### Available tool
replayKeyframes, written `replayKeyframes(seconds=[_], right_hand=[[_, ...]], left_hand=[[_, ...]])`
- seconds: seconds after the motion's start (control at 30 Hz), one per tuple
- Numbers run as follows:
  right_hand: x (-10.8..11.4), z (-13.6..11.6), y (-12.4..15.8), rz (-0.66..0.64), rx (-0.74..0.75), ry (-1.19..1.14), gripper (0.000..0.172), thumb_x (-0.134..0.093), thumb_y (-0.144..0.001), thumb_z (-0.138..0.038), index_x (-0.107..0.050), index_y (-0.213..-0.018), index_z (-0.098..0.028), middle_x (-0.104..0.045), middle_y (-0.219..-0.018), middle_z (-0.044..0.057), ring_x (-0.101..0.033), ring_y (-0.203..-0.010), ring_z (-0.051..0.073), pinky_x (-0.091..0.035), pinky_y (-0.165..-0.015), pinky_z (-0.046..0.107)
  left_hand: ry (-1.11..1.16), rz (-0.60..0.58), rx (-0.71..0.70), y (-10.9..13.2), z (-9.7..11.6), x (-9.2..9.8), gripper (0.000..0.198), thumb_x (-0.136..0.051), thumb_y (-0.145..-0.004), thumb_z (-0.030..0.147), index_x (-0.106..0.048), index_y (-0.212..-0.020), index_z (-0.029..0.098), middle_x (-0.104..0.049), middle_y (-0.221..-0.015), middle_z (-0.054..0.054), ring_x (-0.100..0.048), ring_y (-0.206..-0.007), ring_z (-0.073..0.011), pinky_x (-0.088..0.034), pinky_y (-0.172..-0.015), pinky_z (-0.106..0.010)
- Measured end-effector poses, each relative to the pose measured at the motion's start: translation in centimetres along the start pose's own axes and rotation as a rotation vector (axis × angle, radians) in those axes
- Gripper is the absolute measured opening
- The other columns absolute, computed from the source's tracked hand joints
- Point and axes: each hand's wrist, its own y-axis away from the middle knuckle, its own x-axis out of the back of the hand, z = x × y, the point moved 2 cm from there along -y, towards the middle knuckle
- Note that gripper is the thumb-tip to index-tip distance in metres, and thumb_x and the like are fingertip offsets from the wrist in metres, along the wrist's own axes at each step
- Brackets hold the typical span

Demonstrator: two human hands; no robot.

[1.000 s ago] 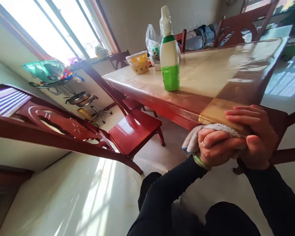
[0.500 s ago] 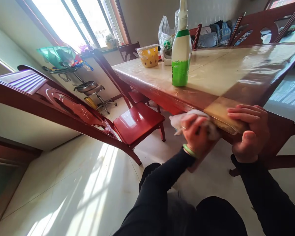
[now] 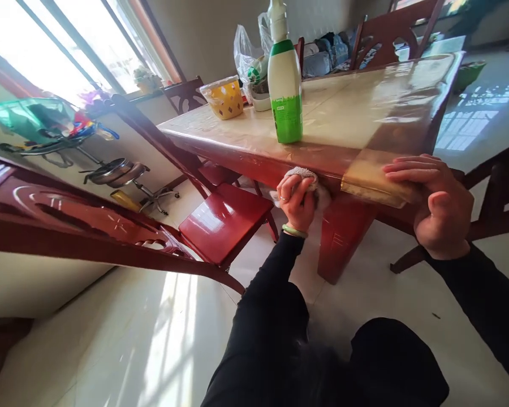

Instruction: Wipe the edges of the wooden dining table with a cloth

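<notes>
My left hand [image 3: 296, 199] is closed round a pale cloth [image 3: 305, 174] and presses it against the red side edge of the table [image 3: 365, 113], left of the corner leg [image 3: 341, 237]. A ring and a green bangle show on that hand. My right hand [image 3: 435, 198] lies on the table's near corner, fingers stretched flat on the clear cover and thumb under the edge. A white and green spray bottle [image 3: 284, 85] stands upright on the tabletop behind my left hand.
A yellow tub [image 3: 224, 99], a plastic bag [image 3: 248, 51] and a small bowl sit at the table's far end. Red wooden chairs [image 3: 220, 217] stand left of the table and beyond it. A stool and a rack with coloured things are by the window wall.
My left hand has slid the cloth leftward along the table's edge, away from my right hand at the corner. The right hand has stayed on the corner.
</notes>
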Motion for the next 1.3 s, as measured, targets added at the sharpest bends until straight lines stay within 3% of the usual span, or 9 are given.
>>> replayKeyframes(seconds=[0.1, 0.2, 0.33, 0.43, 0.53, 0.73, 0.9, 1.07, 1.3], right_hand=[[-0.3, 0.1, 0.1, 0.083, -0.042, 0.009, 0.055, -0.05, -0.121, -0.063, -0.093, -0.111, -0.032, -0.094, -0.124, 0.011, -0.084, -0.137, 0.038, -0.047, -0.139, 0.06], [0.4, 0.3, -0.4, 0.02, -0.149, 0.02, 0.053, -0.055, -0.118, -0.068, -0.093, -0.114, -0.031, -0.093, -0.132, 0.009, -0.077, -0.155, 0.037, -0.04, -0.149, 0.057], [0.6, -0.8, 0.3, -0.074, -0.267, 0.013, 0.065, -0.067, -0.112, -0.083, -0.085, -0.145, -0.03, -0.08, -0.167, 0.01, -0.059, -0.175, 0.033, -0.035, -0.154, 0.056], [-1.6, -2.2, 3.6, 0.251, -0.381, 0.1, 0.076, -0.074, -0.106, -0.089, -0.07, -0.158, -0.033, -0.068, -0.18, 0.012, -0.06, -0.171, 0.03, -0.048, -0.147, 0.053], [-5.8, -3.7, 7.9, 0.635, -0.528, 0.129, 0.067, -0.084, -0.1, -0.086, -0.069, -0.139, -0.033, -0.078, -0.15, 0.011, -0.076, -0.14, 0.028, -0.067, -0.122, 0.047], [-11.3, -5.5, 8.2, 0.761, -0.665, -0.079, 0.055, -0.098, -0.094, -0.071, -0.068, -0.119, -0.032, -0.078, -0.117, 0.002, -0.077, -0.106, 0.021, -0.069, -0.093, 0.035], [-9.0, -5.1, 5.1, 0.834, -0.704, 0.056, 0.056, -0.097, -0.089, -0.071, -0.063, -0.09, -0.027, -0.064, -0.081, -0.003, -0.055, -0.07, 0.013, -0.047, -0.063, 0.029], [-5.4, -5.1, 4.8, 0.771, -0.733, 0.178, 0.057, -0.102, -0.081, -0.066, -0.062, -0.08, -0.026, -0.06, -0.075, -0.004, -0.053, -0.069, 0.013, -0.045, -0.064, 0.03], [-2.2, -5.9, 3.3, 0.517, -0.826, -0.036, 0.062, -0.109, -0.074, -0.07, -0.072, -0.1, -0.026, -0.074, -0.099, 0.002, -0.065, -0.09, 0.018, -0.054, -0.077, 0.032]], left_hand=[[0.112, -0.048, -0.058, 2.6, 1.5, -1.6, 0.044, -0.074, -0.118, 0.059, -0.089, -0.096, 0.024, -0.077, -0.106, -0.013, -0.076, -0.116, -0.0289, -0.067, -0.12, -0.057], [0.223, -0.363, -0.148, 4.9, 3.7, -3.3, 0.038, -0.082, -0.112, 0.06, -0.091, -0.093, 0.028, -0.074, -0.094, -0.01, -0.075, -0.104, -0.0271, -0.07, -0.112, -0.05], [0.336, -0.551, -0.352, 3.9, 4.1, -3.5, 0.033, -0.07, -0.118, 0.054, -0.095, -0.107, 0.035, -0.077, -0.091, -0.006, -0.074, -0.097, -0.0237, -0.069, -0.106, -0.043], [0.392, -0.673, -0.569, 1.7, 2.7, -3.3, 0.029, -0.07, -0.118, 0.05, -0.096, -0.122, 0.038, -0.085, -0.1, -0.005, -0.078, -0.098, -0.0219, -0.068, -0.104, -0.037], [0.458, -0.68, -0.772, 0.3, 1.5, -2.9, 0.04, -0.061, -0.122, 0.05, -0.092, -0.14, 0.032, -0.091, -0.118, -0.007, -0.084, -0.11, -0.0223, -0.067, -0.113, -0.035], [0.399, -0.512, -0.798, -0.2, 1.4, -2.4, 0.057, -0.037, -0.128, 0.037, -0.09, -0.139, 0.019, -0.089, -0.128, -0.015, -0.086, -0.127, -0.0246, -0.067, -0.121, -0.039], [0.346, -0.437, -0.536, 0.1, 2.4, -3.4, 0.039, -0.069, -0.122, 0.052, -0.096, -0.124, 0.024, -0.084, -0.125, -0.016, -0.082, -0.123, -0.0296, -0.068, -0.118, -0.045], [0.253, -0.516, -0.354, 2.1, 4.2, -5.6, 0.017, -0.087, -0.11, 0.04, -0.098, -0.109, 0.027, -0.081, -0.117, -0.015, -0.076, -0.117, -0.0328, -0.067, -0.116, -0.05], [0.278, -0.47, -0.421, 3.2, 4.8, -5.4, 0.015, -0.084, -0.108, 0.038, -0.098, -0.105, 0.033, -0.085, -0.11, -0.01, -0.075, -0.112, -0.0327, -0.069, -0.105, -0.049]])
